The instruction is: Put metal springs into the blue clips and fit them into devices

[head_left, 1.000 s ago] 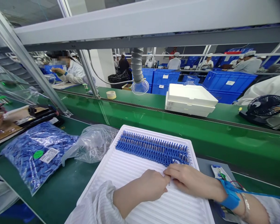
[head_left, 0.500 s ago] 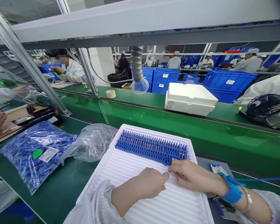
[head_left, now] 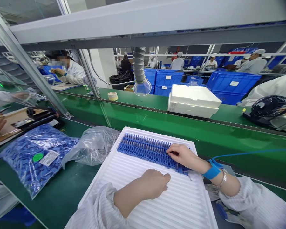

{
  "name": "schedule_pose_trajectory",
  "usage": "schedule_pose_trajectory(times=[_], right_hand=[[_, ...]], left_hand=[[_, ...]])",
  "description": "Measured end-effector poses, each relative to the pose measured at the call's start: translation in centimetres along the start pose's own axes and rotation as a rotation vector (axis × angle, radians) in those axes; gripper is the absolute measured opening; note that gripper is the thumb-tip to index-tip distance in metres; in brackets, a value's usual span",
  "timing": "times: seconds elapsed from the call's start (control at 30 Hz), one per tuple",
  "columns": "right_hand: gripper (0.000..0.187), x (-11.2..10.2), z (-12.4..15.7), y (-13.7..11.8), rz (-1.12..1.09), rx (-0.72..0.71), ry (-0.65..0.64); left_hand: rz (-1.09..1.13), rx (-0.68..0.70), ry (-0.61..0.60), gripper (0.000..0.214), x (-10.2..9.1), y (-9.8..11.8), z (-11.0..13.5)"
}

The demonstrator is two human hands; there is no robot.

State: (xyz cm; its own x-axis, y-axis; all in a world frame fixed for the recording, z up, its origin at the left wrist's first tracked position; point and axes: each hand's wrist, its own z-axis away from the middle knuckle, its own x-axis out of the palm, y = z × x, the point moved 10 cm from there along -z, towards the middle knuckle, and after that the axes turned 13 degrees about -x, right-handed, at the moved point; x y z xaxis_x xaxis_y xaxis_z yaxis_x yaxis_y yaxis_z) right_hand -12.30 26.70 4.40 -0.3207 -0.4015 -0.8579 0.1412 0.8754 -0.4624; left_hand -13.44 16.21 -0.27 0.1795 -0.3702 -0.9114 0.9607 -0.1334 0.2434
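A white ribbed tray point(head_left: 124, 178) lies in front of me on the green bench. Rows of small blue plastic parts point(head_left: 143, 149) with metal pins fill its far end. My right hand point(head_left: 183, 156), with a blue wrist strap, reaches over those rows, fingers pinched together at the parts; what they pinch is too small to make out. My left hand point(head_left: 153, 184) rests on the bare ribs of the tray, fingers curled into a loose fist, its contents hidden.
A bag of blue parts point(head_left: 35, 156) and a clear plastic bag point(head_left: 95, 144) lie left of the tray. Beyond the green conveyor point(head_left: 157, 124) stand stacked white trays point(head_left: 193, 101), a tape roll point(head_left: 112, 95), a small black fan point(head_left: 269, 109) and a fume hose point(head_left: 140, 73). Other workers sit nearby.
My right hand has left my left hand and moved up and away onto the rows of blue parts. The left hand has stayed almost in place on the tray.
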Motion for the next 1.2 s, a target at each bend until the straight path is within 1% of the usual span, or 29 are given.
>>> schedule_pose_trajectory(times=[0.1,0.2,0.3,0.43,0.5,0.57,0.7,0.8,0.9,1.0,1.1,1.2], right_hand=[[0.02,0.1,0.0,-0.1,0.021,-0.014,-0.017],[0.018,0.0,0.0,0.1,0.046,-0.007,-0.01],[0.017,-0.3,0.1,-0.6,0.039,-0.036,0.01],[0.021,-0.9,1.0,-2.7,-0.018,-0.085,0.032],[0.018,-1.1,1.5,-3.8,-0.067,-0.098,0.046],[0.013,-1.1,1.8,-4.7,-0.123,-0.114,0.076],[0.015,-1.4,1.8,-5.4,-0.172,-0.13,0.129],[0.014,-1.7,1.6,-5.6,-0.17,-0.134,0.127],[0.017,-1.9,1.4,-5.9,-0.16,-0.15,0.107],[0.02,-2.0,1.2,-4.7,-0.087,-0.11,0.085],[0.02,-2.5,1.2,-2.1,0.103,-0.014,0.091],[0.017,-2.7,1.4,0.1,0.225,0.046,0.106]], left_hand=[[0.026,0.006,0.008,0.02,0.0,-0.1,-0.1],[0.07,0.006,0.028,0.019,0.0,-0.3,-0.3],[0.156,-0.018,0.071,0.018,-0.5,-0.8,-0.6],[0.411,-0.114,0.19,0.023,-2.5,-2.3,-1.0],[0.577,-0.145,0.253,0.023,-3.5,-3.0,-1.0],[0.728,-0.151,0.287,0.022,-4.2,-3.5,-1.0],[0.965,-0.101,0.274,0.02,-4.4,-3.6,-1.1],[1.127,-0.054,0.232,0.023,-4.1,-3.4,-1.2],[1.294,-0.035,0.171,0.03,-3.5,-3.4,-1.6],[1.446,-0.077,0.157,0.036,-3.0,-4.0,-1.9],[1.568,-0.153,0.148,0.042,-2.7,-4.9,-2.0],[1.661,-0.199,0.096,0.049,-2.4,-5.1,-2.0]])
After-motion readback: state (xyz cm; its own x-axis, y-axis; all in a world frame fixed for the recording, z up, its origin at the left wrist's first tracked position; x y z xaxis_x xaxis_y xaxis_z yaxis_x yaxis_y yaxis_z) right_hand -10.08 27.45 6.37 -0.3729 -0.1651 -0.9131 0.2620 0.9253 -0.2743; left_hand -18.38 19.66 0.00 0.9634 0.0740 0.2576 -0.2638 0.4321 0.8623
